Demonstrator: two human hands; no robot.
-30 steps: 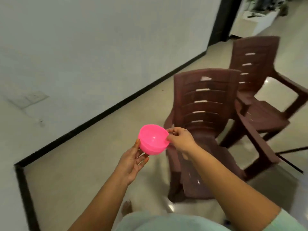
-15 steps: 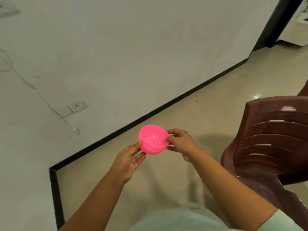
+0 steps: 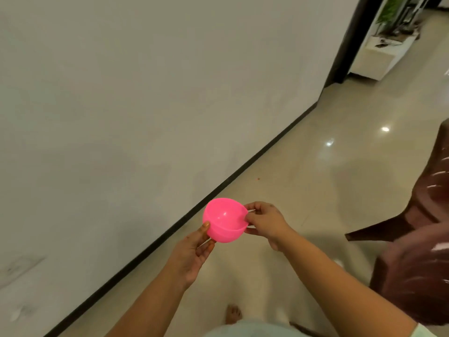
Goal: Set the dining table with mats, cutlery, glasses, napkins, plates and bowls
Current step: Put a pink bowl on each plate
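Chair [image 3: 418, 251] slid right; both hands' grip pinches pink bowl [image 3: 224, 220] rim, floor [image 3: 303, 166] open.

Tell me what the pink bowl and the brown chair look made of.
Pink bowl: likely thin plastic, glossy; uniform bright colour, soft highlight inside. Both hands hold it. Brown chair: probably moulded plastic, shiny; white glare streaks, though blurred.

Left hand [image 3: 192, 254] and right hand [image 3: 264, 221] (both outstretched) pinch.
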